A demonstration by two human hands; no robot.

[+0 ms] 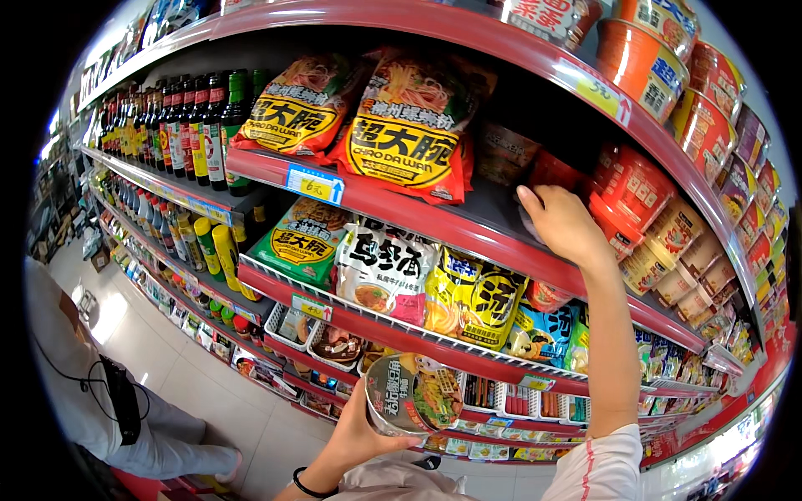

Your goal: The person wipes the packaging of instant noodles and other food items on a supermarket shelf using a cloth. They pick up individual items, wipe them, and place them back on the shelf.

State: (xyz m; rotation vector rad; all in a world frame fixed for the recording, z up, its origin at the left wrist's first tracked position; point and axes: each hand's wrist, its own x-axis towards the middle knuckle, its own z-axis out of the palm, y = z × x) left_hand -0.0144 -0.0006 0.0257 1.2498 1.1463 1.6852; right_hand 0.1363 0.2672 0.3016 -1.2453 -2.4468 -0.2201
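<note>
My left hand (pixel 369 426) grips an instant noodle bowl (pixel 415 393) with a dark green, food-printed lid, low in front of the shelves. Up at the right, my right hand (pixel 559 219) is at the front of a dark shelf, its thumb raised; something greyish shows beneath its palm, and whether it holds this I cannot tell. Behind that hand, a dark noodle bowl (pixel 506 153) and a red container (pixel 554 172) stand deeper in the shelf. Large red and yellow noodle bags (pixel 407 134) lie to its left, and stacked red tubs (pixel 633 188) are close on its right.
A red shelf edge (pixel 388 206) runs below my right hand, another (pixel 532 50) above it. Bagged noodles (pixel 385 269) fill the wire-fronted shelf below. Sauce bottles (pixel 213 131) line the left shelves. A person in light clothes (pixel 81 388) stands at the lower left on the tiled floor.
</note>
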